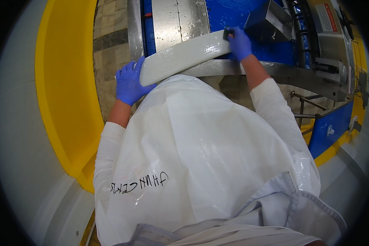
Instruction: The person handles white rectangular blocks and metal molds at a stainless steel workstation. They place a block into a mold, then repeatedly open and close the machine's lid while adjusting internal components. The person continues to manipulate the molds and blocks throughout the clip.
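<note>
A long, wet white plastic board lies slantwise across the metal edge in front of me, rising toward the right. My left hand, in a blue glove, grips its left end, with the thumb and fingers around the end. My right hand, gloved alike, is closed around a small dark pad, which looks like a scouring pad. That pad presses against the board's right end. The glove partly hides the pad, and the board's underside is out of sight.
Beyond the board are a wet steel plate and a blue conveyor surface. A steel box-like chute stands just right of my right hand. A steel rail runs nearest me. Yellow structure rises at left; a blue panel hangs at right.
</note>
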A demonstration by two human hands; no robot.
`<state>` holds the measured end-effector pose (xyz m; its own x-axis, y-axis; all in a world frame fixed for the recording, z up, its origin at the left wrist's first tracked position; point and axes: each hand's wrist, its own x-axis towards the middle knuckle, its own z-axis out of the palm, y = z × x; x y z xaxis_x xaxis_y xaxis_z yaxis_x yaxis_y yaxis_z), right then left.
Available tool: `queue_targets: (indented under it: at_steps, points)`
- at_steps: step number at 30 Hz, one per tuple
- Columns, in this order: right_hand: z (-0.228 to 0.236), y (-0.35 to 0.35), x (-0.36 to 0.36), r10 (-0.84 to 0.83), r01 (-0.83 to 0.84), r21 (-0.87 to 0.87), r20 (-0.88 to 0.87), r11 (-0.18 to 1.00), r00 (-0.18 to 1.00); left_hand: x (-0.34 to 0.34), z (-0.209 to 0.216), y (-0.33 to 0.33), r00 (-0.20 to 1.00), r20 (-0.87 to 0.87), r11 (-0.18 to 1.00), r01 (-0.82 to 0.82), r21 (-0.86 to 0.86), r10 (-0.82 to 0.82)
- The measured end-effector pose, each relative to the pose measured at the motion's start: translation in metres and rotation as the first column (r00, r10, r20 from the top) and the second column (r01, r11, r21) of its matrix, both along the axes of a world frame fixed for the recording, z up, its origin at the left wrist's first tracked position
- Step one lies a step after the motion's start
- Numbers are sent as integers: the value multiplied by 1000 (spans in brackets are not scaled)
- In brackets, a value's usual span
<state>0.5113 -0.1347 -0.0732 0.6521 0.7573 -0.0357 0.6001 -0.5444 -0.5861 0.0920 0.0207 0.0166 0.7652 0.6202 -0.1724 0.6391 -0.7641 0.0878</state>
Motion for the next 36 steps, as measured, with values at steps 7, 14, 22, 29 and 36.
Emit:
queue_targets:
  at_steps: [7, 14, 22, 29, 36]
  points:
    - [22, -1, -54, 247, -249, 33, 66, 968, 967, -24, 1, 6, 947, 310, 994, -103, 28, 89]
    - [30, -15, -81, 454, -455, 32, 35, 890, 891, -67, -23, 8, 433, 145, 324, -375, -868, 890]
    - [128, -44, 138, -53, -52, 172, 554, 984, 831, -51, 11, 10, 353, 369, 434, -123, -893, 860]
    - [34, -35, 310, 355, -243, -474, 162, 846, 921, -35, 41, 0, 402, 505, 585, -99, -805, 763]
    - [37, 2, 290, 360, -333, -605, -81, 723, 929, -35, 42, -18, 585, 461, 665, -189, -723, 667]
